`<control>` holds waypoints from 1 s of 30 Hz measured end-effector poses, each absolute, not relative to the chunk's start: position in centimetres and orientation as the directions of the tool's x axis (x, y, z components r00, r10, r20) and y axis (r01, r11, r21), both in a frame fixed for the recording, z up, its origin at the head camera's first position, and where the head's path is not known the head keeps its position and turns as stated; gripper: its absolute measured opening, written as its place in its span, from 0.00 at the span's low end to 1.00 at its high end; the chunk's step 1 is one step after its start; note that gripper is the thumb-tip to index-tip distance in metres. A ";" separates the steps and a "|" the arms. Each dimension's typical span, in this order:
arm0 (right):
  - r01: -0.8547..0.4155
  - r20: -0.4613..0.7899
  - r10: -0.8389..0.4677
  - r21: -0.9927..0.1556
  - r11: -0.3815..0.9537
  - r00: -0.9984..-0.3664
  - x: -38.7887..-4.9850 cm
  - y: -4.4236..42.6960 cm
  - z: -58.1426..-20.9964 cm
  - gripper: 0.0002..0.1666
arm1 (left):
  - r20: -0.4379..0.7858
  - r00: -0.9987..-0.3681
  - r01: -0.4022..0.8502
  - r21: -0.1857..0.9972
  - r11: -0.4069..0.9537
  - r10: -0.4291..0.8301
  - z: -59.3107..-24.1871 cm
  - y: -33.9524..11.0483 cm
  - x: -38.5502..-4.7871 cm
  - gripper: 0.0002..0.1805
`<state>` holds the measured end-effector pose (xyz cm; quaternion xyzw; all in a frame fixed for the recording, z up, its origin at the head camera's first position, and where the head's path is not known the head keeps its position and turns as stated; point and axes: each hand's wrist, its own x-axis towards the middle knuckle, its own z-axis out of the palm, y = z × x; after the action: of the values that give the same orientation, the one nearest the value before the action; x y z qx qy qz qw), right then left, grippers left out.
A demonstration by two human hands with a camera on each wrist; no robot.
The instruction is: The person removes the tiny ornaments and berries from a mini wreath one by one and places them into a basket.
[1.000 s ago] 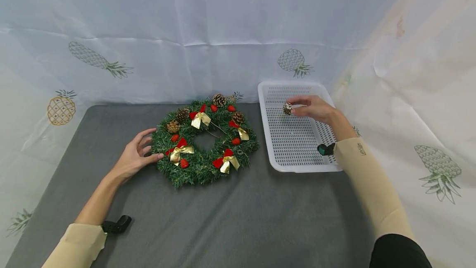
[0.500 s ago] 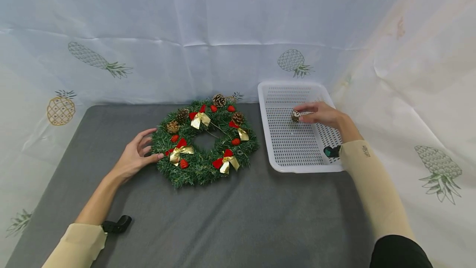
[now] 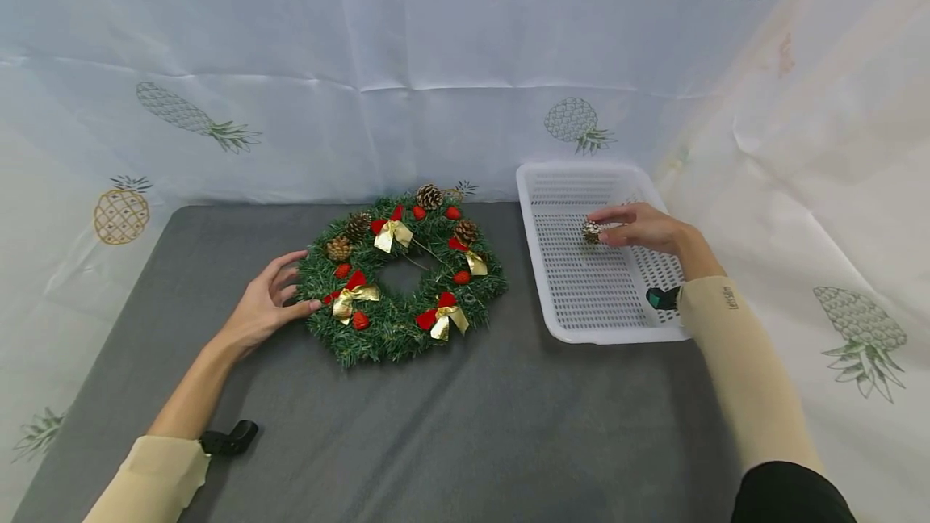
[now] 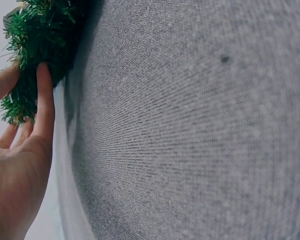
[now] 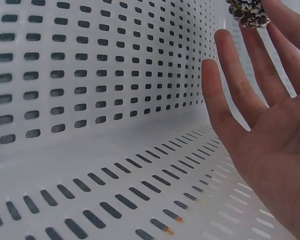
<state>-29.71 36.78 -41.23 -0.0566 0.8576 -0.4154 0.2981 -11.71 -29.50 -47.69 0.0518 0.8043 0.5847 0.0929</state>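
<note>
My right hand (image 3: pixel 643 231) pinches a small pine cone with pale tips (image 3: pixel 592 232) over the white perforated basket (image 3: pixel 581 335). In the right wrist view the cone (image 5: pixel 249 12) is between thumb and fingers, the other fingers of that hand (image 5: pixel 270 115) spread. A green wreath (image 3: pixel 392 341) with red-and-gold bows, red berries and several pine cones lies on the grey cloth. My left hand (image 3: pixel 257 307) touches its left edge, thumb in front and fingers behind. The left wrist view shows the hand (image 4: pixel 22 165) with fingertips against the green needles (image 4: pixel 45 35).
A grey cloth (image 3: pixel 436 442) covers the table. Behind it hangs a white curtain (image 3: pixel 450 135) printed with pineapples, which continues along both sides. The basket stands right of the wreath, close to the back curtain.
My right hand has moved right and slightly toward me with the pine cone. The basket has shifted slightly right. My left hand and the wreath have stayed in place.
</note>
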 end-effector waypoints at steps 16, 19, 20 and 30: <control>0.070 -0.421 -0.351 -0.717 0.693 -0.837 -29.3 35.2 -40.3 0.35 | -0.090 -0.977 -0.027 0.952 0.305 0.194 -47.5 -29.5 -11.7 0.53; 0.077 -0.422 -0.350 -0.723 0.687 -0.837 -29.3 34.6 -40.3 0.34 | -0.086 -0.977 -0.024 0.953 0.302 0.193 -47.5 -29.5 -11.7 0.53; 0.073 -0.420 -0.355 -0.724 0.686 -0.835 -29.3 34.4 -40.4 0.34 | -0.085 -0.978 -0.023 0.953 0.302 0.193 -47.5 -29.5 -11.7 0.53; 0.054 -0.423 -0.412 -0.747 0.662 -0.807 -29.4 32.9 -40.6 0.33 | -0.089 -0.977 -0.026 0.952 0.306 0.194 -47.5 -29.6 -11.7 0.53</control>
<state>-29.39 32.91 -40.64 -0.1036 0.8635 -0.3975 0.2927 -11.67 -29.55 -47.54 0.0522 0.8025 0.5869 0.0935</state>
